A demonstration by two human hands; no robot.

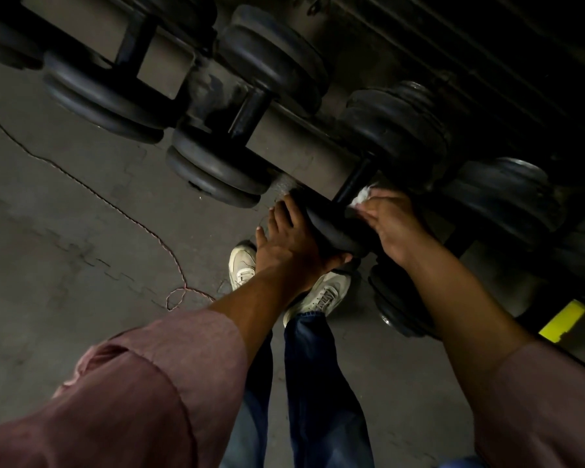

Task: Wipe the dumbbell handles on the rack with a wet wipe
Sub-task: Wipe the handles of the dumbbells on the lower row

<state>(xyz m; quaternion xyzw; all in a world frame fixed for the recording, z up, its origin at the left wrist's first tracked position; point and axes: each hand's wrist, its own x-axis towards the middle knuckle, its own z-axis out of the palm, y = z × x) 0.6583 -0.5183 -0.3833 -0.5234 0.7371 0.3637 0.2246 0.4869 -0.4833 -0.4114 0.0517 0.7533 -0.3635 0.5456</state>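
Pressing against dumbbell handle (353,184), wet wipe (362,194) in right hand (390,224) grip

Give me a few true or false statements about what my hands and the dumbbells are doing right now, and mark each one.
1. The right hand holds a white wet wipe against a dumbbell handle. True.
2. The left hand hangs free at the side. False: it rests on the dumbbell's end weight.
3. A thin cord lies on the floor. True.
4. The shoes are black. False: they are white.
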